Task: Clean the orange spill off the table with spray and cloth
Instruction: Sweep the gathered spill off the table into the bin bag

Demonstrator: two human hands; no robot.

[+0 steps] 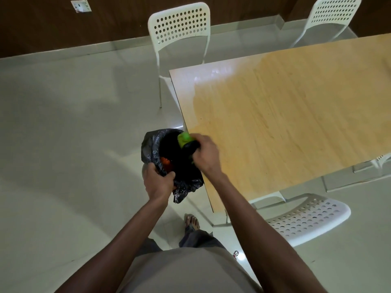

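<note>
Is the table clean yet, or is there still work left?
Looks nearly done: the table shows no orange spill, only a glossy sheen near its far corner. In hand: the left hand grips the rim of a black bag, while the right hand holds a green thing, blurred, over its opening. Something orange lies inside. Left, probably: dropping it in and closing the bag.

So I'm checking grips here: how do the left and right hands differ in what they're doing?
The left hand grips the near rim of the black bag, beside the table; the right hand holds a green item at the bag's far rim, by the table corner. The left sits nearer the body, the right farther out. Both are curled around something at the bag's mouth.
</note>
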